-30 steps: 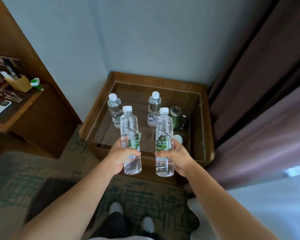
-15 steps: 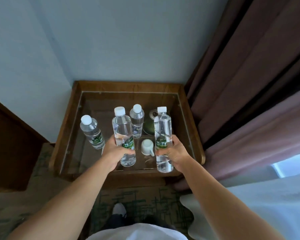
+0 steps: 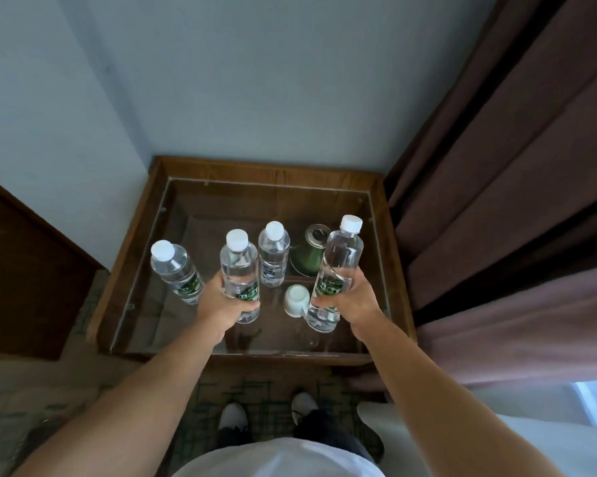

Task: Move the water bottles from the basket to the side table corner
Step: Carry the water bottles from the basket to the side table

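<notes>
A wooden side table [image 3: 266, 168] with a glass top stands in the room's corner. My left hand [image 3: 221, 301] grips a clear water bottle [image 3: 239, 266] with a white cap and green label, held upright over the glass. My right hand [image 3: 354, 301] grips a second water bottle [image 3: 338, 263], tilted slightly right, above the table's right side. Two more bottles stand on the glass: one at the left [image 3: 176, 271] and one in the middle [image 3: 273, 253]. No basket is in view.
A green metal canister [image 3: 309, 251] and an upturned white cup [image 3: 295, 299] stand between the held bottles. Brown curtains [image 3: 496, 201] hang at the right, a dark wooden cabinet [image 3: 25, 270] at the left. My shoes [image 3: 233, 418] stand on patterned carpet before the table.
I have stepped closer to the table and both hands have carried their bottles forward over the glass. The right bottle has moved apart to the right and tilted.
</notes>
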